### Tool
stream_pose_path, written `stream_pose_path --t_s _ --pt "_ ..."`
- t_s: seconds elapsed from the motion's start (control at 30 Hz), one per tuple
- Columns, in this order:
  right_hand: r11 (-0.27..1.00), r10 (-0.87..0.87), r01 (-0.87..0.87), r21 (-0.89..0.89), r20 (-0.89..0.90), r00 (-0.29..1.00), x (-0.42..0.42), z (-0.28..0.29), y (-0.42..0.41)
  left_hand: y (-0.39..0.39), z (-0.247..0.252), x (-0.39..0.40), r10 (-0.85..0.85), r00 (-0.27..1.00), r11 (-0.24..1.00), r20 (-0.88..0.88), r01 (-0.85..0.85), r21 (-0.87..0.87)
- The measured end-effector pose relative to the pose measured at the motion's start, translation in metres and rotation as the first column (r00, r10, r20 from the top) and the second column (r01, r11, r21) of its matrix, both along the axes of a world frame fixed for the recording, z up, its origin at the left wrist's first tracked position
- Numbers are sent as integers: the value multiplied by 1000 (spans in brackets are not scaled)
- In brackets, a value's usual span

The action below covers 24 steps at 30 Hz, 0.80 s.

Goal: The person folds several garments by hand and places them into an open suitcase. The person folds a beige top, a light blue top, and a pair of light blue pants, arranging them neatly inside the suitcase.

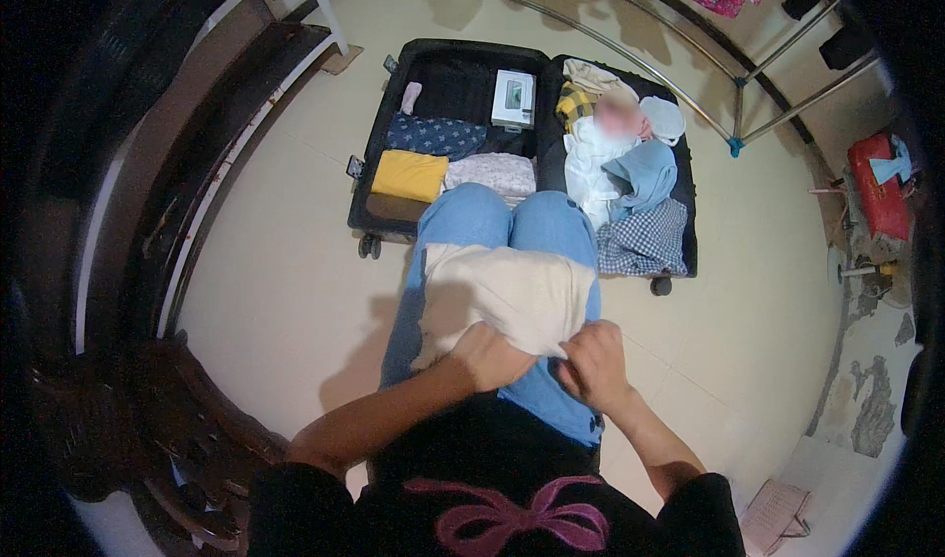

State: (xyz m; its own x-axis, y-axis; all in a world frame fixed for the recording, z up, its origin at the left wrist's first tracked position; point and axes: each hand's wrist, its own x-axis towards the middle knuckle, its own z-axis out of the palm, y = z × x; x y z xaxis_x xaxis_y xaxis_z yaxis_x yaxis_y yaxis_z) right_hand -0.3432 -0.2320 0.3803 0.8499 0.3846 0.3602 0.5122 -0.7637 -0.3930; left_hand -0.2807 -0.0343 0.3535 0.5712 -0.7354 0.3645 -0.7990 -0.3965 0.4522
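A cream-coloured cloth garment (509, 284) lies spread over my thighs, on blue jeans (472, 214). My left hand (493, 358) is closed on its near edge, fingers curled under and partly hidden. At the near right corner, my right hand (596, 361) pinches the fabric between thumb and fingers. Just past my knees an open black suitcase (358, 214) rests on the floor. Its left half holds a folded yellow garment (410, 175), a patterned grey-white one (491, 173), a navy printed one (435, 136) and a white box (513, 98).
Loose clothes fill the suitcase's right half, including a checked garment (644, 241) and a light blue one (650, 177). A metal tube rack (664, 88) stands behind it. Dark wooden furniture (199, 439) is at left; a red bag (878, 188) sits by the right wall.
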Motion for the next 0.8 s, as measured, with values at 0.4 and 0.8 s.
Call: stream_pose_path --t_s 0.4,0.8 --pt "866 372 -398 304 140 917 32 19 69 60 59 47 396 916 906 -72 -402 -131" --pt "982 161 -156 105 -34 986 68 3 94 73 63 -1 -63 998 981 7 63 -184"
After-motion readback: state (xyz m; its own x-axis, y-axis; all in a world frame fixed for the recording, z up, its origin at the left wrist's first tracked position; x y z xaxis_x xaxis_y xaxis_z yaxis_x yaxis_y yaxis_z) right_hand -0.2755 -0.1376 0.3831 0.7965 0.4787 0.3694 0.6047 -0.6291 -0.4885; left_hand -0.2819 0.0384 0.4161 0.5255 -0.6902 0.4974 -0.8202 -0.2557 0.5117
